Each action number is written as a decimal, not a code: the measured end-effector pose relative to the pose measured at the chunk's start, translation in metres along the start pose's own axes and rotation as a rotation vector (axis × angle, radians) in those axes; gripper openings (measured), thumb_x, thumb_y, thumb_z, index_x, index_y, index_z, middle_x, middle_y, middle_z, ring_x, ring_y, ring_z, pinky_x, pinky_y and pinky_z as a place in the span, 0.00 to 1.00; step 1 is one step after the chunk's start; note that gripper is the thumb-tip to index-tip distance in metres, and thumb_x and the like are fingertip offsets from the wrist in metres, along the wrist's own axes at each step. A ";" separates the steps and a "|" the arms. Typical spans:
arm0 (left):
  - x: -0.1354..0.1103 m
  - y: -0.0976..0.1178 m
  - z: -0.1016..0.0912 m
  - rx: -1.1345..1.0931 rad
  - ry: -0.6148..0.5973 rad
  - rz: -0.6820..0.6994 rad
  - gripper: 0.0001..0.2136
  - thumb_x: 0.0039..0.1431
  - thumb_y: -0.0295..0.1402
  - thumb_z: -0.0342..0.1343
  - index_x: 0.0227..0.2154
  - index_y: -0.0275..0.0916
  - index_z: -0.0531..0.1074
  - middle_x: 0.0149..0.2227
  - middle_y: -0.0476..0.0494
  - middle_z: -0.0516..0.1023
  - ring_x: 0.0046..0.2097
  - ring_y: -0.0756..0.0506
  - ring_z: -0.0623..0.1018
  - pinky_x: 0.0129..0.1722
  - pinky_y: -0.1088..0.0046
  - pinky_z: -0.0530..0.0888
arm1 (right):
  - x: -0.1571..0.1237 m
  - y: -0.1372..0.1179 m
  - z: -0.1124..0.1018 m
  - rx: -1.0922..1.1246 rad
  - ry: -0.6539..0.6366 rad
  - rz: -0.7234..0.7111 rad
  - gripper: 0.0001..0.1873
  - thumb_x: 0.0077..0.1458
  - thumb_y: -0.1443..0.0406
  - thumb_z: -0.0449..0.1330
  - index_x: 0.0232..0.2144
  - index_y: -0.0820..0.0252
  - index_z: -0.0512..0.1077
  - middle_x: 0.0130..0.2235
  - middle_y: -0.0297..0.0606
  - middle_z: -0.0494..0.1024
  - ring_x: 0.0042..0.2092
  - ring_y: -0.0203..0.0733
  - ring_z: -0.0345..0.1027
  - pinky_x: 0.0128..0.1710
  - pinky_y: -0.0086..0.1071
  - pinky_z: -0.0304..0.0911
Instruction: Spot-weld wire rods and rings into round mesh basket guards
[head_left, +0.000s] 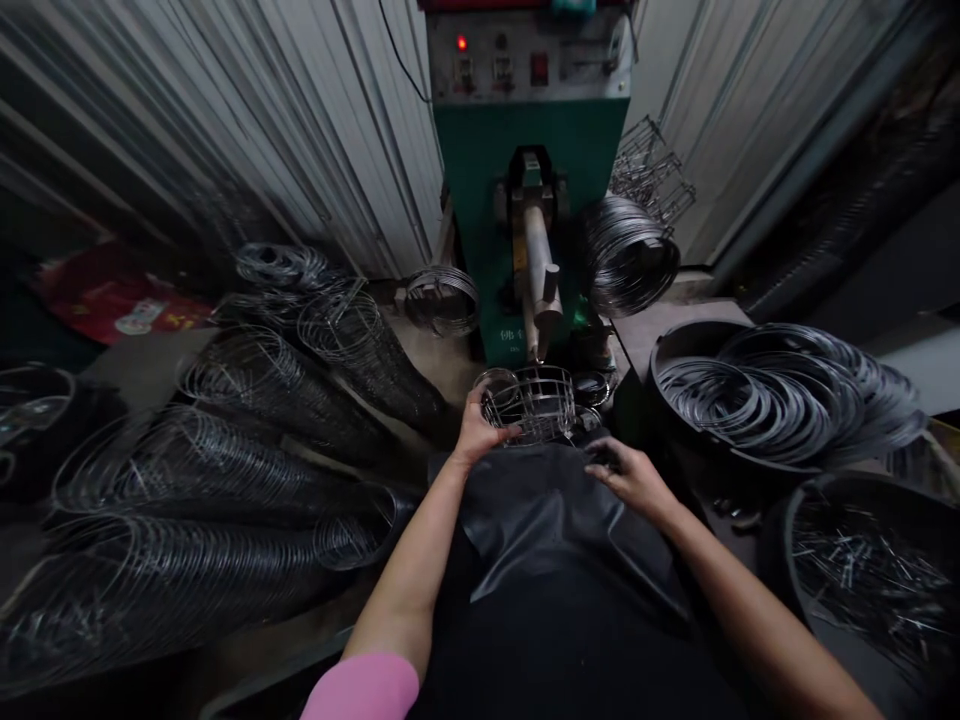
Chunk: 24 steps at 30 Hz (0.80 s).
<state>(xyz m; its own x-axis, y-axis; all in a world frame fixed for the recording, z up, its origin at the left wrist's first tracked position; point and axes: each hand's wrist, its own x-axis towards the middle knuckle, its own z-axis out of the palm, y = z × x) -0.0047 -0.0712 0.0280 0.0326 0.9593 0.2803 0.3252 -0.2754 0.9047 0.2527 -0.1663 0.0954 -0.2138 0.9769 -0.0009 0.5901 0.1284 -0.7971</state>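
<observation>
A small round wire basket (547,400) of rings and upright wires stands under the tip of a green spot welder (534,260). My left hand (481,430) grips its left side, thumb stretched along the front and fingers around the rings. To the right of the basket and a little lower, my right hand (619,470) has its fingers curled together. They look dark, and whatever they hold is too small and dim to make out. A black apron (555,530) covers my lap just below both hands.
Long stacks of wire rings (217,450) lie on the left. A black tub (660,390) of wire rings and another tub (787,540) of short wire pieces stand on the right. Wire coils (626,255) hang beside the welder, whose panel (525,65) shows a red light.
</observation>
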 end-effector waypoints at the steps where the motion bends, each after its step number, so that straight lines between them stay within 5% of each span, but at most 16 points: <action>1: -0.004 0.009 -0.001 0.110 -0.012 0.046 0.48 0.27 0.38 0.69 0.56 0.40 0.55 0.51 0.39 0.62 0.52 0.39 0.66 0.53 0.59 0.64 | 0.010 -0.014 -0.004 -0.048 -0.043 -0.009 0.12 0.45 0.63 0.59 0.35 0.59 0.69 0.31 0.35 0.76 0.32 0.38 0.69 0.32 0.29 0.63; 6: -0.020 0.065 0.004 0.523 -0.084 0.158 0.47 0.27 0.37 0.68 0.55 0.39 0.56 0.51 0.37 0.62 0.54 0.36 0.62 0.56 0.57 0.58 | 0.048 -0.051 0.000 -0.330 -0.107 0.014 0.12 0.37 0.70 0.61 0.29 0.59 0.67 0.27 0.33 0.74 0.28 0.37 0.66 0.25 0.25 0.57; 10: -0.020 0.096 0.010 0.623 -0.126 0.146 0.42 0.34 0.39 0.65 0.55 0.41 0.55 0.53 0.37 0.62 0.55 0.35 0.61 0.55 0.57 0.55 | 0.054 -0.048 0.018 -0.356 0.124 -0.016 0.09 0.41 0.71 0.58 0.30 0.58 0.68 0.26 0.32 0.74 0.26 0.36 0.66 0.24 0.25 0.55; 13: -0.016 0.103 0.011 0.644 -0.139 0.130 0.40 0.34 0.36 0.64 0.55 0.42 0.56 0.54 0.37 0.62 0.55 0.35 0.61 0.54 0.58 0.56 | 0.049 -0.037 0.028 -0.295 0.212 -0.127 0.10 0.46 0.72 0.55 0.32 0.56 0.70 0.29 0.33 0.76 0.31 0.38 0.69 0.30 0.27 0.60; 18: -0.008 0.101 0.011 0.625 -0.145 0.101 0.40 0.31 0.37 0.65 0.53 0.42 0.58 0.52 0.39 0.63 0.54 0.36 0.62 0.53 0.60 0.59 | 0.046 -0.020 0.020 -0.174 0.042 -0.362 0.14 0.55 0.69 0.50 0.40 0.59 0.72 0.39 0.41 0.76 0.42 0.40 0.70 0.42 0.33 0.64; 24: 0.004 0.098 0.013 0.600 -0.176 0.027 0.41 0.30 0.38 0.65 0.53 0.41 0.58 0.52 0.39 0.63 0.53 0.37 0.62 0.53 0.60 0.60 | 0.059 -0.016 0.005 -0.256 -0.101 -0.443 0.17 0.53 0.68 0.55 0.47 0.59 0.69 0.44 0.43 0.73 0.44 0.42 0.69 0.43 0.35 0.65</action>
<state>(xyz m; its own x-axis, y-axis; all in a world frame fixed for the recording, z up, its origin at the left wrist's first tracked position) 0.0396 -0.0931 0.1134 0.1871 0.9623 0.1972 0.7944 -0.2663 0.5459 0.2267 -0.1118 0.1046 -0.5531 0.7994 0.2346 0.5949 0.5761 -0.5606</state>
